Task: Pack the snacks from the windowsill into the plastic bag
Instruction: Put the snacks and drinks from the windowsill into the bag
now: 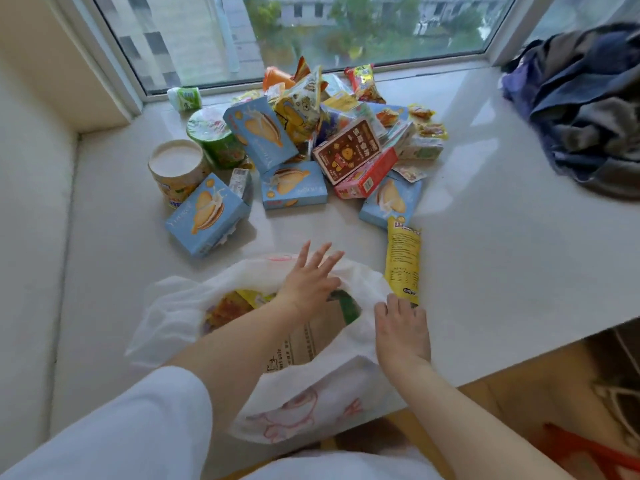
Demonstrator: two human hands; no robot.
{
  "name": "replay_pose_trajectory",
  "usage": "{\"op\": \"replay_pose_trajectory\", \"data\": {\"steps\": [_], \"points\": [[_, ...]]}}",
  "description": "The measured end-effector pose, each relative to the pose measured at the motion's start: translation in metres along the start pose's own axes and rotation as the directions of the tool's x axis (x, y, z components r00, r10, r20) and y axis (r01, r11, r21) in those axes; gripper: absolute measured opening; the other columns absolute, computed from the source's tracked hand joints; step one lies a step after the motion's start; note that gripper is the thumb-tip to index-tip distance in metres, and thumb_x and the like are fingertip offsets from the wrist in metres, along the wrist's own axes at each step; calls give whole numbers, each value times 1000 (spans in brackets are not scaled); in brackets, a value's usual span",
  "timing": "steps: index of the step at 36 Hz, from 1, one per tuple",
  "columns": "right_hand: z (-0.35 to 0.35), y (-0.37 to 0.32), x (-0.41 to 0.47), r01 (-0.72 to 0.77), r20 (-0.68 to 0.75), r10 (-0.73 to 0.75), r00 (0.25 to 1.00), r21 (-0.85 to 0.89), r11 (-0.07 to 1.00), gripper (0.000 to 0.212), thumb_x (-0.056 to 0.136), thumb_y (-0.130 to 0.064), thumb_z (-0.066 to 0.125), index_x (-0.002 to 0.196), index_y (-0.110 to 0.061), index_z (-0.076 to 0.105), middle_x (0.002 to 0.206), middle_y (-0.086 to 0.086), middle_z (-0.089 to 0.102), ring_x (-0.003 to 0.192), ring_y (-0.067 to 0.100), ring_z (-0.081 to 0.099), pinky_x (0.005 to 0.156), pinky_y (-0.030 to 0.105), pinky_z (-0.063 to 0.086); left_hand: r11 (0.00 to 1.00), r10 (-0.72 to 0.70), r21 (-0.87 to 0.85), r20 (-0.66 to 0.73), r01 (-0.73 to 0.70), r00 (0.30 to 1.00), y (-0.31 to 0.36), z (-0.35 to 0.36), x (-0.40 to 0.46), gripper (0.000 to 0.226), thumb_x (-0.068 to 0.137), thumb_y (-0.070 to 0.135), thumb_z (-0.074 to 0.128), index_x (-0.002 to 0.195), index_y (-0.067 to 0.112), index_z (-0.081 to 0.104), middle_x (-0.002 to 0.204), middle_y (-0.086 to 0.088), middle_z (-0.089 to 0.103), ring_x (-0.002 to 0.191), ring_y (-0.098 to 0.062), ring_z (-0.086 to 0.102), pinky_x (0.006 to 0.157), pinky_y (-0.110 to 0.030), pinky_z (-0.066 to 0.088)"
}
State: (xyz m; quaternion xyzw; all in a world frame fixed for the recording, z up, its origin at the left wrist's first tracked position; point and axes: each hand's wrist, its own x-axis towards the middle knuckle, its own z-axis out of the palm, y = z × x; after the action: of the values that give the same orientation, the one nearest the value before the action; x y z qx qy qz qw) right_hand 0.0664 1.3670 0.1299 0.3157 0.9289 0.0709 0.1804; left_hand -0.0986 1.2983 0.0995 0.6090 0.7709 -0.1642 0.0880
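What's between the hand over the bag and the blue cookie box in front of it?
Head view: only bare white windowsill between left hand and blue box.

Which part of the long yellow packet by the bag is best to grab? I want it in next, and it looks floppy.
Judging by its pose, take the yellow packet around its near end, beside the right hand. It lies flat and lengthwise, pointing toward the plastic bag, so come from above, pinching across its narrow width.
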Motion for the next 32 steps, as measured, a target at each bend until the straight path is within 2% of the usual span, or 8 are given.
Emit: {"op": "replay_pose_trajectory", "data": {"steps": [6, 11, 15, 20, 22, 25, 28, 32], "points": [[18, 36, 12, -426, 259, 341, 904, 466, 775, 40, 87, -28, 57, 126, -19, 49, 122, 5, 51, 109, 25, 49, 86, 33, 42, 983, -69, -170, 17, 71, 997, 2, -14, 27, 48, 90, 6, 49, 133, 21, 36, 136, -5, 48, 130, -26, 41, 116, -56, 4], [9, 57, 22, -591, 641, 2, 768, 710, -383, 17, 92, -8, 51, 100, -5, 65, 82, 11, 66, 69, 24, 62, 62, 30, 49, 766, -238, -601, 64, 227, 969, -3, -30, 43, 28, 91, 11, 51, 117, 21, 51, 113, -4, 63, 101, -25, 56, 81, -31, 39], [8, 87, 32, -632, 550, -406, 730, 314, -709, 27, 94, -17, 54, 71, -3, 60, 47, 3, 49, 39, 12, 52, 54, 31, 54, 657, -211, -699, 187, 281, 959, -16, -52, 57, 27, 94, 10, 44, 117, 19, 56, 110, -6, 60, 92, -23, 55, 71, -28, 42], [15, 124, 40, -848, 543, -655, 525, 267, -459, 35, 79, -30, 73, 69, -8, 47, 40, -2, 33, 24, 6, 31, 30, 14, 32, 189, 10, -854, 496, 486, 868, -40, -67, 64, 22, 99, 12, 42, 102, 21, 62, 91, -4, 57, 69, -17, 52, 57, -26, 43], [22, 126, 38, -845, 795, -296, 530, 524, -104, 22, 82, -28, 69, 76, -9, 61, 54, 2, 53, 37, 10, 50, 40, 16, 41, -12, 152, -832, 547, 555, 824, -49, -68, 64, 22, 99, 13, 44, 105, 24, 62, 90, -6, 59, 67, -19, 55, 54, -27, 49], [31, 116, 44, -676, 621, 271, 736, 653, 342, 7, 83, -18, 57, 83, -16, 64, 84, 4, 64, 71, 18, 57, 61, 22, 44, -199, -23, -856, 490, 477, 871, -47, -60, 72, 18, 98, 13, 49, 109, 21, 60, 102, -9, 61, 78, -21, 58, 71, -34, 54], [28, 97, 54, -507, 243, 502, 830, 704, 497, 21, 88, -22, 52, 104, -16, 63, 111, 7, 59, 101, 28, 54, 80, 33, 42, -49, -478, -934, 332, 353, 813, -34, -50, 83, 19, 95, 18, 54, 114, 19, 58, 104, -6, 61, 82, -18, 55, 71, -30, 49], [7, 56, 62, -3, -395, 352, 848, 662, 750, 35, 82, -36, 45, 104, -15, 62, 97, 7, 63, 89, 26, 54, 69, 35, 45, 215, -403, -892, 290, 398, 868, -15, -40, 90, 24, 96, 23, 51, 118, 22, 59, 113, -2, 62, 97, -19, 55, 77, -28, 46]]}}
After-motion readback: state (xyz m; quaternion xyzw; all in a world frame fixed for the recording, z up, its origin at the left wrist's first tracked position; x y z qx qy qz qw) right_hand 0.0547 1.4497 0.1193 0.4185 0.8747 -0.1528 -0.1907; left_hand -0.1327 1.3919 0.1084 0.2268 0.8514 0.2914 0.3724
